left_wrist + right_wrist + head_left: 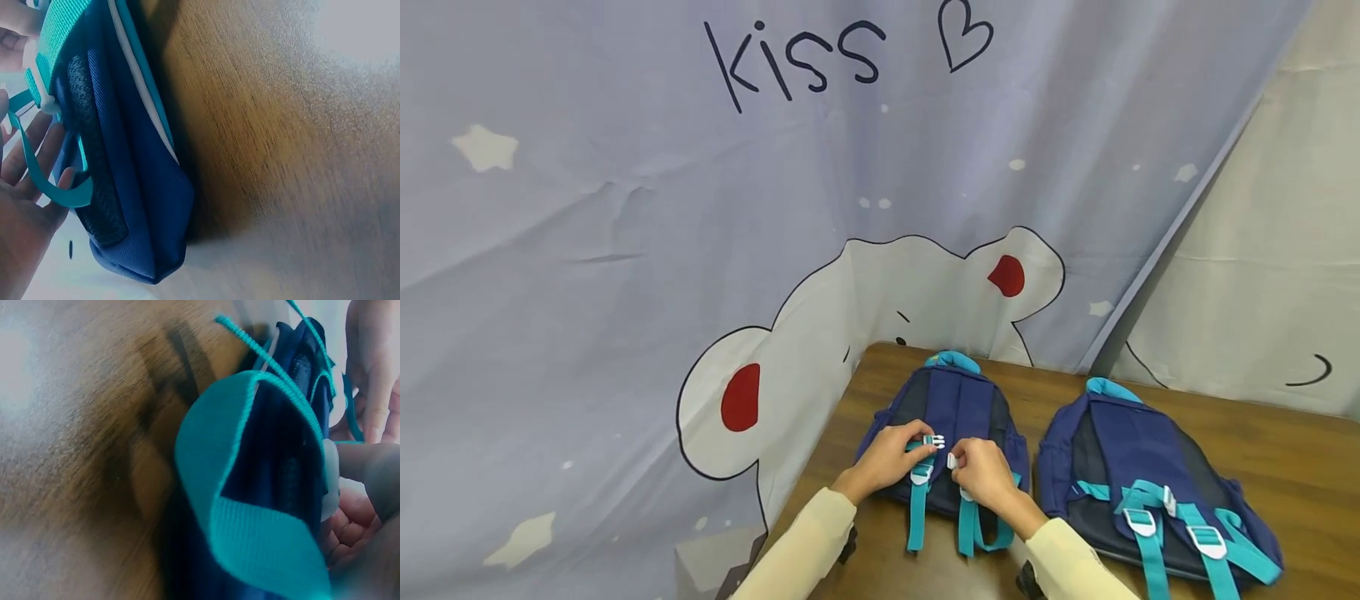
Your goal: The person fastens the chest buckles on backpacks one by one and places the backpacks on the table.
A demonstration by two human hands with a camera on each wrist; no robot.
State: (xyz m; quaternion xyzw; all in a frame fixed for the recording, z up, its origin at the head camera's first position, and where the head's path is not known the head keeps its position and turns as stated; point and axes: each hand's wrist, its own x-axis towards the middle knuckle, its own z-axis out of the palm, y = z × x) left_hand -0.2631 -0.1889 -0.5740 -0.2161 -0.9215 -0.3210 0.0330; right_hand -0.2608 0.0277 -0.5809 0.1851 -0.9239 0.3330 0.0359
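A navy backpack [942, 396] with teal straps lies with its strap side up on the wooden table. My left hand [887, 457] pinches the white pronged half of a strap buckle [935, 442]. Just to its right, my right hand [983, 473] holds the white socket half [952, 461] between thumb and fingers. A small gap separates the two halves. In the left wrist view a thin teal strap [32, 164] loops by the left fingers. A wide teal strap [209, 450] curves off the bag's side in the right wrist view, partly covering it.
To the right lies a second navy backpack [1138, 442], its teal chest strap joined across by a white buckle [1169, 502]. The wooden table [1270, 467] runs up to a printed curtain [820, 183] at the back and left.
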